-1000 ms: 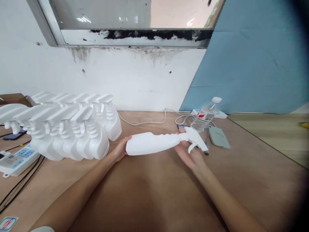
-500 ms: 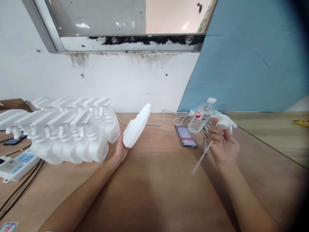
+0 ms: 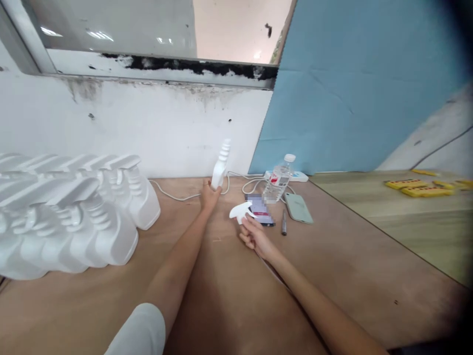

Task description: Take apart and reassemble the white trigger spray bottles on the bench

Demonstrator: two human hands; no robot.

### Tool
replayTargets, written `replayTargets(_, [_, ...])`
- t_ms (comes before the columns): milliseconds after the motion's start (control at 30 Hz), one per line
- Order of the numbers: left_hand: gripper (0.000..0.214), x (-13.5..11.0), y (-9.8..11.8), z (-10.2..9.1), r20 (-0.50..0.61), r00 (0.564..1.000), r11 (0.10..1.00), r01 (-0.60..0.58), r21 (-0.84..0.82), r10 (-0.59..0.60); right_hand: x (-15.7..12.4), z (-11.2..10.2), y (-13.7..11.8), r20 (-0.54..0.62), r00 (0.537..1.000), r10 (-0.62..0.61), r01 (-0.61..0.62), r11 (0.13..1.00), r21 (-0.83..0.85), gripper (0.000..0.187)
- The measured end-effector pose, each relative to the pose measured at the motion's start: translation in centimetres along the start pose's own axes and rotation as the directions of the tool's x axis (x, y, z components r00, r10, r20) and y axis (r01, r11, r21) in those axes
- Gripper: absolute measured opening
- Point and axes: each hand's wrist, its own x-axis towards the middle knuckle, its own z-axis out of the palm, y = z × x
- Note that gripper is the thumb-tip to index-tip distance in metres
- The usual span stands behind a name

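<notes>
A white plastic bottle with a ribbed neck and no spray head stands tilted in my left hand, whose fingers wrap its lower end. My right hand is closed on a white trigger spray head. The thin dip tube of the spray head trails down beside my right forearm. Bottle and spray head are apart. To the left stand rows of white spray bottles with their trigger heads fitted.
Behind my right hand lie a phone with a lit screen, a clear water bottle, a marker and a pale green phone. A white cable runs along the wall. Yellow items lie on the surface at right.
The view has turned right. My right hand has brought the spray head leftward, toward the bottle. My left hand has moved the bottle farther out and turned it, so its ribbed side shows.
</notes>
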Motion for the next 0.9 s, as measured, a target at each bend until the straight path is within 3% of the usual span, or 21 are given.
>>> replayTargets(200, [0.029,2.3,-0.1,4.2,0.025,1.0,0.975,-0.022,0.222,0.017,0.9,0.4,1.1,0.019,0.998,-0.052,0.055,0.986,-0.16,0.056])
replayTargets(367, [0.034,3.7,-0.7,6.1,0.043,0.999,0.932,-0.013,0.363,-0.003,1.5,0.2,1.4,0.091,0.994,-0.063,0.079,0.98,-0.182,0.053])
replayTargets(667, [0.052,5.3,-1.2,7.7,0.045,0.999,0.891,-0.017,0.453,-0.004,1.7,-0.1,1.5,0.07,0.995,-0.075,0.088,0.976,-0.198,0.049])
replayTargets(900, [0.05,4.6,-1.1,6.9,0.079,0.996,0.955,-0.07,0.288,0.049,1.6,0.1,1.3,-0.05,0.996,-0.068,0.057,0.978,-0.203,0.062])
